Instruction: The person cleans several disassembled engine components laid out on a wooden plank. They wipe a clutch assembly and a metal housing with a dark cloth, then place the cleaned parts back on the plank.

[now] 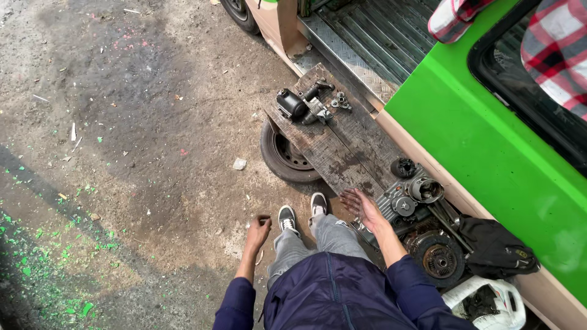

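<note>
Right hand (362, 206) — fingers spread, empty, over plank (333, 137) edge beside metal parts (416, 201); left hand (258, 231) — loosely curled, empty

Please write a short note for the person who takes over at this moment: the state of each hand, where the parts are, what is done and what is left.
Left hand: loosely curled, hanging free at the side over the dirt ground; whether it holds something small I cannot tell.
Right hand: open, empty, fingers spread, reaching to the near end of the wooden plank.
Parts: a dark motor assembly lies at the plank's far end; the plank rests on a wheel. A cluster of metal parts and a round rusty disc lie just right of the right hand, beside a black bag.
Done: parts are laid out.
Left: nothing is gripped yet.
</note>
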